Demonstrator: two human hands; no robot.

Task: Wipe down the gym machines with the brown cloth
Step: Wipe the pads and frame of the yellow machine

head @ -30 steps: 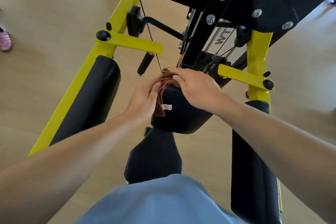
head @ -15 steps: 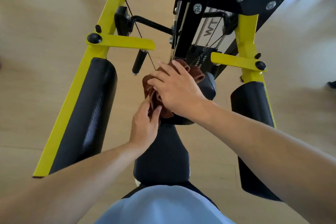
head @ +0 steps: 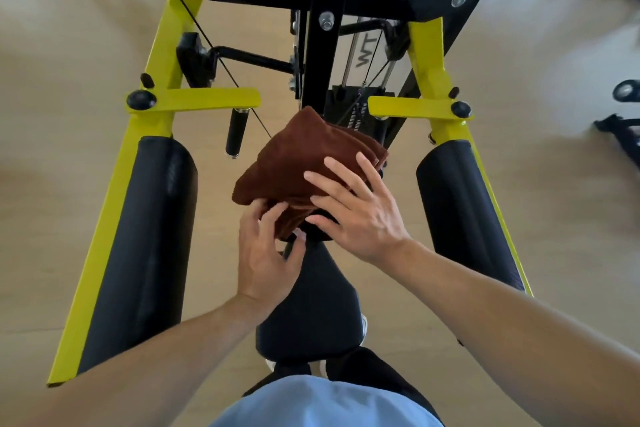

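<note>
The folded brown cloth (head: pixel 304 163) lies at frame centre on the machine's black centre pad, which it mostly hides. The right hand (head: pixel 360 215) rests flat on the cloth's lower right part, fingers straight and spread. The left hand (head: pixel 266 253), just below, curls its fingertips into the cloth's lower folded edge, pinching the layers. One black seat (head: pixel 311 308) sits below both hands. Two black arm pads (head: pixel 138 246) flank them on the yellow frame (head: pixel 159 55), left and right. One short black handle (head: pixel 236 130) hangs left of the cloth. Behind, upper centre, a white plate reads "WT" (head: pixel 367 54).
</note>
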